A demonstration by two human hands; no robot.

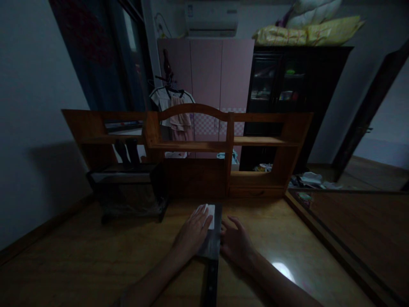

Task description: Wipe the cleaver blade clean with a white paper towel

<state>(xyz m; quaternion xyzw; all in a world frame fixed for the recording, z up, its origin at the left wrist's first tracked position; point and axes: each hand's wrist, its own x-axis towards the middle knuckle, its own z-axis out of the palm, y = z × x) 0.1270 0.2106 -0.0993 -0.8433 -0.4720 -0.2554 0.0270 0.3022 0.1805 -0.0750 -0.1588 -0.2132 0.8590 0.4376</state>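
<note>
A cleaver lies on the wooden tabletop, with its broad grey blade (pixel 211 246) pointing away from me and its black riveted handle (pixel 211 281) toward me. My left hand (pixel 194 227) holds a folded white tissue (pixel 211 213) against the blade's upper part, its fingers stretched over the tissue and partly hiding it. Just right of the blade, my right hand (pixel 237 242) has its fingers loosely bent and apart, with nothing visible in them. Some of its fingertips are close to the blade's right edge; whether they touch it I cannot tell.
A dark knife rack (pixel 128 192) with black-handled tools (pixel 131 152) stands at the table's left. Behind the cleaver rises a wooden shelf unit (pixel 194 147). A raised wooden edge (pixel 319 232) bounds the tabletop (pixel 153 264) on the right. The room is dim.
</note>
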